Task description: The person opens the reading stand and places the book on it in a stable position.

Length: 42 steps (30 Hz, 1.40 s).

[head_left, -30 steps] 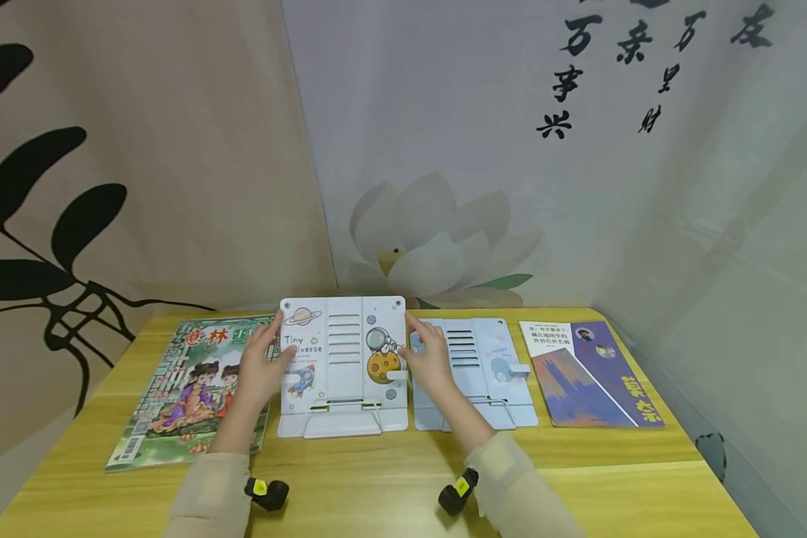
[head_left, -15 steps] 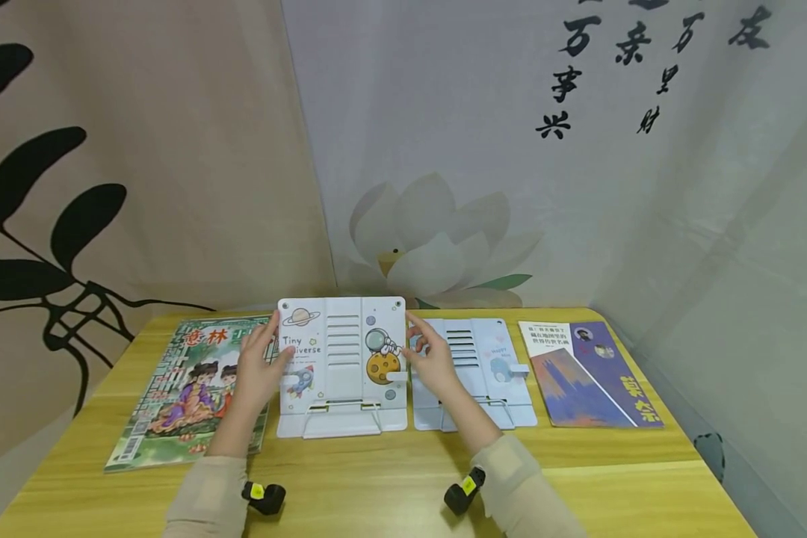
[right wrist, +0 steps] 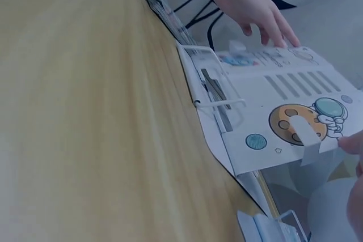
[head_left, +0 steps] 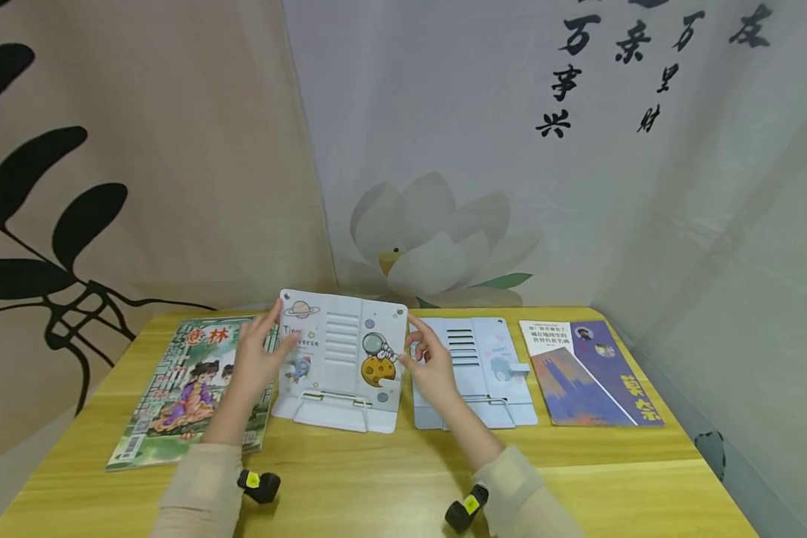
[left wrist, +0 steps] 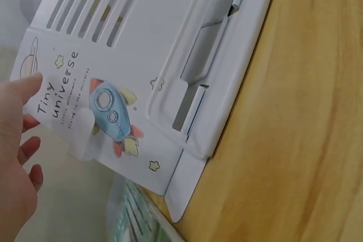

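Observation:
A white book stand printed with "Tiny Universe", a rocket, a planet and an astronaut is upright at the middle of the table. My left hand pinches its left edge, thumb on the front face, fingers partly behind. On the opposite edge my right hand grips with the thumb in front, beside the astronaut. The stand is turned a little, its left side farther back. A wire page holder folds over the lower ledge. Whether its base touches the table cannot be told.
A second, pale blue book stand is just behind my right forearm. Magazines with a green cover lie at the left; a purple book lies at the right. A printed curtain hangs behind the wooden table.
Both hands have turned the white book stand clockwise, and its bottom edge has shifted slightly up and left. The second stand, magazines and purple book stay where they were.

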Tool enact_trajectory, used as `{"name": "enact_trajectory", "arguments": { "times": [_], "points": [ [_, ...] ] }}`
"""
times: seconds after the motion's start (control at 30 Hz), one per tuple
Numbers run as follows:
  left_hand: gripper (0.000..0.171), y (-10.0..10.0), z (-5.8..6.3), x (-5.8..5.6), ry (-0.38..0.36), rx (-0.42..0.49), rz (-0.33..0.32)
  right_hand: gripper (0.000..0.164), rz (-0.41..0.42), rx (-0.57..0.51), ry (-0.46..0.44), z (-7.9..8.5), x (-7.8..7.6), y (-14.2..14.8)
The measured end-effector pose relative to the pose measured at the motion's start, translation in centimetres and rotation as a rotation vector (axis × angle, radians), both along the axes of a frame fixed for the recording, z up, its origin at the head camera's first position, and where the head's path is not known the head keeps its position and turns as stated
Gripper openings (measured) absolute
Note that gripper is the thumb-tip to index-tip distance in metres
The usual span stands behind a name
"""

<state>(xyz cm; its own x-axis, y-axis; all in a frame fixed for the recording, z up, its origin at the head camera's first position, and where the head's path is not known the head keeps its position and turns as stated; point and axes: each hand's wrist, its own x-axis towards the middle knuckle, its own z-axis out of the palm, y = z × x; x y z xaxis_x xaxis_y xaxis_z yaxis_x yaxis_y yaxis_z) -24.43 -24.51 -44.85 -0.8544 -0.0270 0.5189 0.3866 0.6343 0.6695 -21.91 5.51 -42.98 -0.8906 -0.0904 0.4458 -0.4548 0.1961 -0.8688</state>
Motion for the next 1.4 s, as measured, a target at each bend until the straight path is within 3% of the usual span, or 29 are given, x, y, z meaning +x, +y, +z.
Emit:
{"name": "enact_trajectory", "arguments": {
  "times": [0.43,0.57,0.83,1.0,1.23,1.4],
  "points": [
    [0.070,0.0,1.1,-0.9,-0.074,-0.039,-0.006,0.070,-0.007,0.017,0.143,-0.1,3.4,-1.8],
    [0.069,0.1,1.7,-1.2,-0.105,-0.068,-0.017,0.070,-0.011,0.026,0.236,-0.6,4.0,-2.5],
    [0.070,1.4,3.2,-1.4,-0.180,-0.085,-0.084,0.077,-0.021,0.038,0.453,-4.0,3.4,-4.3],
    [0.072,2.4,3.9,-0.9,-0.210,-0.078,-0.115,0.080,-0.042,0.063,0.540,-4.3,3.7,-5.1],
    [0.067,4.0,5.1,0.7,-0.208,-0.032,-0.098,0.081,-0.130,0.141,0.669,-3.8,4.3,-6.3],
    [0.065,4.6,5.7,1.5,-0.205,0.019,-0.101,0.080,-0.178,0.186,0.683,-3.5,5.0,-7.6]
  ]
}}
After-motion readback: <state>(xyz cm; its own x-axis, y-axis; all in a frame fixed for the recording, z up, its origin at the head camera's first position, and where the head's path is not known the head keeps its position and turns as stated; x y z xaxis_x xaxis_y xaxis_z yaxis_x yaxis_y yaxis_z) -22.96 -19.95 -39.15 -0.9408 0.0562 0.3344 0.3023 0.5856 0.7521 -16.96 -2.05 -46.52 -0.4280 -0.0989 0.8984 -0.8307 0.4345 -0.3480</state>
